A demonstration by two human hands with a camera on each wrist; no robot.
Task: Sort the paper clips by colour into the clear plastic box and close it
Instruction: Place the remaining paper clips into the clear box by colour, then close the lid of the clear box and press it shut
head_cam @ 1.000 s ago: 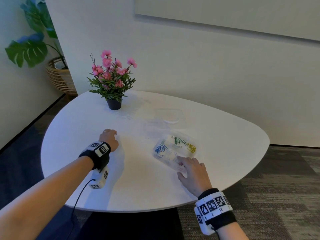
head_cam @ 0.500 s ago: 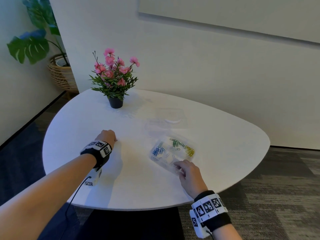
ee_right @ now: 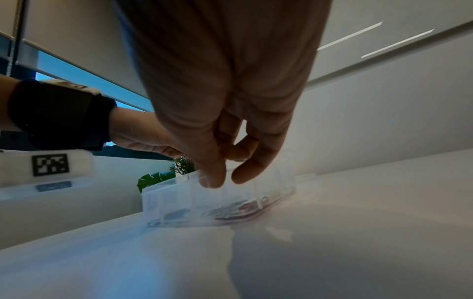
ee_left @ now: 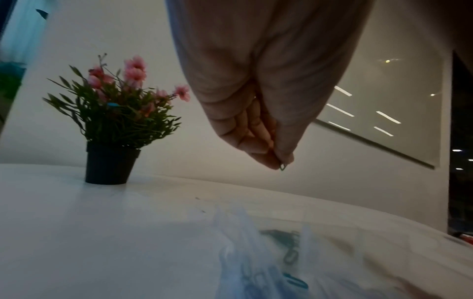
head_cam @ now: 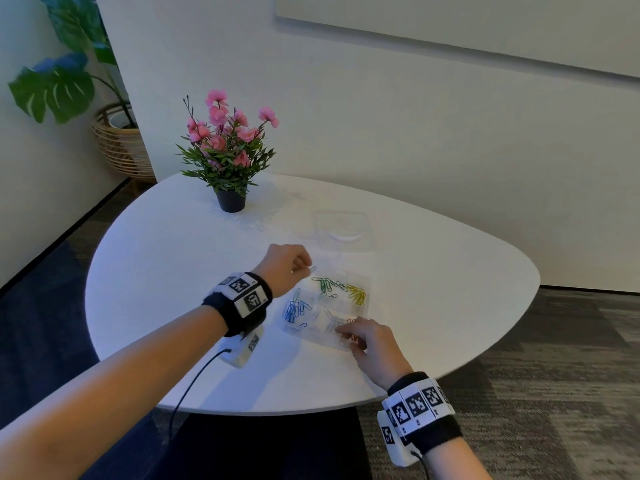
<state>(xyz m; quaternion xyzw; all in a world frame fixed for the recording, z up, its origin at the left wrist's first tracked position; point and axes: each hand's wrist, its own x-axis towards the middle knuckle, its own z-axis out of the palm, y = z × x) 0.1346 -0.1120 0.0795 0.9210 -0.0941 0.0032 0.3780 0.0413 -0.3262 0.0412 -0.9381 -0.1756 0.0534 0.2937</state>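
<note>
A clear plastic box [head_cam: 364, 284] with compartments lies open on the white table [head_cam: 173, 271]. It holds blue clips [head_cam: 294, 310], green clips [head_cam: 323, 285], yellow clips [head_cam: 356, 293] and red clips [head_cam: 353, 337] in separate compartments. My left hand [head_cam: 306, 268] hovers over the box's far left corner and pinches one small paper clip [ee_left: 282, 167] at the fingertips; its colour is unclear. My right hand [ee_right: 227, 180] pinches the near wall of the box [ee_right: 174, 200], right above the red clips [ee_right: 238, 212].
The box's clear lid [head_cam: 341, 226] lies flat on the table behind the box. A potted pink flower [head_cam: 230, 157] stands at the far left of the table. The table's edge runs close in front of my right wrist.
My left hand has lifted from the table on the left and moved right to the box's far corner with a clip in its fingertips. The right hand stays at the box's near edge.
</note>
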